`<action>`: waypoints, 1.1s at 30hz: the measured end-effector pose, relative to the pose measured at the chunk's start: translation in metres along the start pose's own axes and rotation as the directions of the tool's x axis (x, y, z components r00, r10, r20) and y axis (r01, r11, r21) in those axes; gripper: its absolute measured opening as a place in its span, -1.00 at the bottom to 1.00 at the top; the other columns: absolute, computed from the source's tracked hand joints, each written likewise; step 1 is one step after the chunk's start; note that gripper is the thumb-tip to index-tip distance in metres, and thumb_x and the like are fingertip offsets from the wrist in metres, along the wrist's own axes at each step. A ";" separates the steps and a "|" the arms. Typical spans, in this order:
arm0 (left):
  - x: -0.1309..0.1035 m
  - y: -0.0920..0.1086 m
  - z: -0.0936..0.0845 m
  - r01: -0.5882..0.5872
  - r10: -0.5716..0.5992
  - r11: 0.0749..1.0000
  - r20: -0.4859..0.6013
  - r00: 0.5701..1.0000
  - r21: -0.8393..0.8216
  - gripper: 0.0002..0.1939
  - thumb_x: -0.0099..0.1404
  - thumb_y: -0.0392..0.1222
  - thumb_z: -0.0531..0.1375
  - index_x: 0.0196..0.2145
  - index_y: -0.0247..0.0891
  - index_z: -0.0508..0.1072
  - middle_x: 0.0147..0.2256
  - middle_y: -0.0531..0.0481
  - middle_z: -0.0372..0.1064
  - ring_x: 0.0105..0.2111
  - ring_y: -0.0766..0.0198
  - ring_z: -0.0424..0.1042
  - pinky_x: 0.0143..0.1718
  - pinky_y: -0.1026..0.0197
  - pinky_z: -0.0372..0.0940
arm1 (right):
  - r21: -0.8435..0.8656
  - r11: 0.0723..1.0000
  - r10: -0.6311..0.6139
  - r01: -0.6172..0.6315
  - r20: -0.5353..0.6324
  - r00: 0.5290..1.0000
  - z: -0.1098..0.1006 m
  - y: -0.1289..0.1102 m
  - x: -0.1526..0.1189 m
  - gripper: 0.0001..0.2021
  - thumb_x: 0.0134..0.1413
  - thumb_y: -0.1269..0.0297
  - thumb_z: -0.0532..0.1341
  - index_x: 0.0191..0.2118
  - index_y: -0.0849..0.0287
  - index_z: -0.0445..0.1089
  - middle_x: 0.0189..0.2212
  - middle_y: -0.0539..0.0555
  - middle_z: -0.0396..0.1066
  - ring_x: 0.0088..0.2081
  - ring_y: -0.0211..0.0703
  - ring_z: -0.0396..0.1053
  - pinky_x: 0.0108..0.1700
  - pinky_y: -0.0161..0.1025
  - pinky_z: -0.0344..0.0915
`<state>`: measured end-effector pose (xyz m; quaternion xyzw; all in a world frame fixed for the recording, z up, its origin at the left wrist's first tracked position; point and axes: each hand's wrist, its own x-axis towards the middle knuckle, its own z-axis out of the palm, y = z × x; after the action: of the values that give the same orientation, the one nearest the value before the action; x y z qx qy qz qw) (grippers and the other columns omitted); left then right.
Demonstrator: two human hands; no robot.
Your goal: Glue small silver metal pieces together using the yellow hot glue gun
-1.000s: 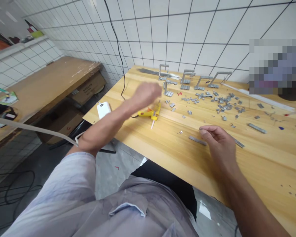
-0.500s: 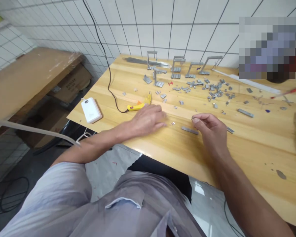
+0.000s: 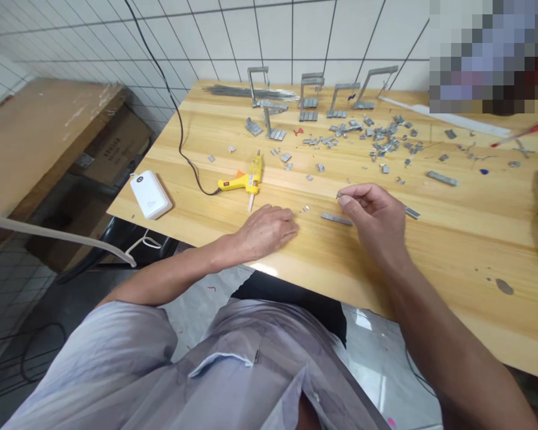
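Note:
My left hand [image 3: 271, 230] rests palm down near the table's front edge, its fingers curled; whatever may be under them is hidden. My right hand [image 3: 375, 218] is raised a little over the table, thumb and forefinger pinched on a small dark metal piece [image 3: 338, 196]. Just below that pinch lies a flat grey metal strip [image 3: 336, 219]. Tiny shiny bits [image 3: 306, 208] lie between the hands. Beyond my left hand, a yellow hot glue gun [image 3: 246, 179] lies with its glue stick sticking out towards me.
Several angled grey metal stands [image 3: 275, 122] are at the back, beside a bundle of thin rods [image 3: 228, 91]. Scattered metal pieces [image 3: 392, 134] cover the middle. A white power bank [image 3: 150, 194] lies left, a red pen [image 3: 522, 132] right. A black cord [image 3: 179, 113] runs to the glue gun.
My left hand has drawn back towards the table edge, away from the glue gun, and come to rest. The right hand keeps its pinch. The whole view has shifted slightly.

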<state>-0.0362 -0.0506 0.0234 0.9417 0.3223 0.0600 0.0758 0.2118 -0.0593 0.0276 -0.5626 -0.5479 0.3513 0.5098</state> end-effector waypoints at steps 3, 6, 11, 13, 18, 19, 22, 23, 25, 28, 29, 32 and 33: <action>-0.002 -0.006 -0.004 -0.008 0.002 0.992 -0.055 0.998 -0.122 -0.73 0.59 -0.15 0.16 -0.13 -0.22 0.67 -0.22 -0.08 0.58 -0.17 0.17 0.56 -0.11 0.13 0.38 | -0.011 1.000 -0.021 0.021 0.020 1.000 0.001 0.002 -0.001 -0.92 0.15 0.20 0.37 -0.25 0.03 0.58 -0.39 -0.02 0.56 -0.40 -0.20 0.42 -0.30 -0.19 0.42; 0.000 -0.010 -0.005 0.017 -0.038 0.982 -0.109 0.993 -0.190 -0.76 0.59 -0.15 0.16 -0.06 -0.25 0.64 -0.19 -0.10 0.57 -0.16 0.18 0.56 -0.07 0.14 0.42 | -0.003 1.000 -0.027 0.027 0.026 0.999 0.001 0.003 -0.002 -0.93 0.15 0.21 0.38 -0.25 0.02 0.58 -0.38 -0.02 0.57 -0.39 -0.19 0.43 -0.29 -0.18 0.43; 0.006 -0.008 -0.006 0.078 -0.097 0.980 -0.100 0.990 -0.184 -0.88 0.52 -0.21 0.21 -0.12 -0.26 0.56 -0.19 -0.11 0.57 -0.16 0.14 0.55 -0.08 0.11 0.43 | -0.004 1.000 -0.019 0.019 0.010 1.000 0.000 0.003 -0.001 -0.94 0.16 0.22 0.38 -0.24 0.01 0.59 -0.37 -0.02 0.57 -0.39 -0.19 0.43 -0.28 -0.18 0.43; 0.010 -0.013 -0.016 0.143 -0.169 0.970 -0.125 0.978 -0.194 -0.92 0.47 -0.26 0.21 -0.21 -0.25 0.52 -0.23 -0.07 0.56 -0.22 0.18 0.53 -0.13 0.14 0.41 | -0.012 1.000 -0.017 0.018 0.011 1.000 -0.001 0.002 -0.001 -0.93 0.16 0.21 0.37 -0.24 0.02 0.59 -0.36 -0.01 0.57 -0.39 -0.19 0.43 -0.27 -0.18 0.43; 0.028 -0.081 -0.070 0.390 -0.434 0.901 -0.392 0.811 -0.190 -0.93 0.39 -0.27 0.23 -0.29 -0.20 0.50 -0.24 -0.02 0.56 -0.23 0.19 0.49 -0.07 0.12 0.38 | -0.028 1.000 0.012 -0.012 0.023 1.000 -0.001 -0.001 -0.003 -0.92 0.16 0.20 0.37 -0.24 0.02 0.59 -0.38 -0.01 0.57 -0.38 -0.18 0.42 -0.27 -0.17 0.40; 0.031 -0.102 -0.081 0.443 -0.478 0.877 -0.439 0.761 -0.186 -0.95 0.38 -0.25 0.24 -0.28 -0.18 0.51 -0.22 -0.01 0.57 -0.21 0.17 0.49 -0.06 0.11 0.38 | -0.038 0.999 0.010 -0.009 0.022 1.000 -0.001 -0.001 -0.003 -0.92 0.16 0.19 0.37 -0.25 0.02 0.59 -0.39 -0.02 0.57 -0.38 -0.17 0.42 -0.27 -0.16 0.39; 0.037 -0.160 -0.106 0.607 -0.601 0.779 -0.465 0.650 -0.158 -0.94 0.36 -0.21 0.26 -0.30 -0.18 0.53 -0.21 -0.04 0.59 -0.18 0.12 0.48 -0.03 0.07 0.36 | -0.052 0.999 0.008 -0.007 0.024 1.000 -0.002 0.000 -0.003 -0.90 0.15 0.15 0.37 -0.24 0.01 0.60 -0.37 -0.02 0.58 -0.38 -0.16 0.42 -0.26 -0.15 0.37; 0.037 -0.174 -0.109 0.666 -0.648 0.733 -0.440 0.622 -0.139 -0.92 0.36 -0.21 0.25 -0.31 -0.20 0.54 -0.21 -0.08 0.60 -0.19 0.11 0.47 -0.02 0.04 0.35 | -0.050 0.999 0.009 -0.009 0.019 1.000 -0.002 0.000 -0.002 -0.89 0.15 0.14 0.38 -0.24 0.01 0.60 -0.37 -0.02 0.58 -0.38 -0.16 0.43 -0.25 -0.14 0.37; 0.036 -0.192 -0.106 0.722 -0.698 0.686 -0.362 0.618 -0.089 -0.88 0.36 -0.20 0.23 -0.28 -0.22 0.57 -0.17 -0.13 0.59 -0.17 0.08 0.47 -0.01 0.00 0.34 | -0.052 0.999 0.009 -0.008 0.021 1.000 -0.003 0.001 -0.002 -0.87 0.15 0.12 0.39 -0.24 0.00 0.61 -0.37 -0.02 0.59 -0.37 -0.15 0.44 -0.24 -0.13 0.37; 0.035 -0.197 -0.087 0.728 -0.709 0.685 -0.242 0.663 -0.012 -0.87 0.30 -0.16 0.28 -0.24 -0.21 0.60 -0.14 -0.16 0.58 -0.13 0.03 0.46 0.01 -0.05 0.34 | -0.061 0.998 -0.004 0.005 0.022 1.000 -0.003 0.002 -0.003 -0.87 0.15 0.11 0.40 -0.24 -0.01 0.61 -0.35 -0.01 0.61 -0.34 -0.13 0.46 -0.22 -0.11 0.38; 0.034 -0.196 -0.079 0.734 -0.717 0.679 -0.206 0.666 0.009 -0.87 0.27 -0.16 0.29 -0.24 -0.20 0.60 -0.14 -0.16 0.58 -0.12 0.01 0.46 0.01 -0.06 0.34 | -0.063 0.998 -0.005 0.007 0.023 1.000 -0.002 0.002 -0.003 -0.88 0.15 0.11 0.40 -0.24 -0.01 0.61 -0.34 -0.01 0.61 -0.34 -0.12 0.46 -0.23 -0.11 0.38; 0.033 -0.197 -0.060 0.761 -0.748 0.646 -0.151 0.646 0.055 -0.89 0.24 -0.22 0.27 -0.27 -0.22 0.59 -0.17 -0.18 0.58 -0.12 -0.03 0.46 -0.02 -0.08 0.33 | -0.070 0.998 0.005 -0.003 0.027 1.000 -0.001 0.003 -0.004 -0.89 0.15 0.14 0.40 -0.24 0.00 0.61 -0.36 -0.01 0.60 -0.36 -0.14 0.45 -0.25 -0.13 0.38; 0.033 -0.199 -0.056 0.767 -0.754 0.639 -0.148 0.640 0.061 -0.90 0.25 -0.23 0.25 -0.29 -0.22 0.58 -0.17 -0.18 0.58 -0.12 -0.03 0.45 -0.02 -0.08 0.32 | -0.073 0.997 0.010 -0.008 0.027 1.000 -0.001 0.003 -0.004 -0.90 0.15 0.15 0.40 -0.24 0.00 0.61 -0.36 -0.01 0.60 -0.36 -0.15 0.45 -0.25 -0.14 0.38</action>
<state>-0.1387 0.1305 0.0447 0.7166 0.6951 0.0546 0.0206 0.2128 -0.0630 0.0247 -0.5784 -0.5647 0.3410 0.4800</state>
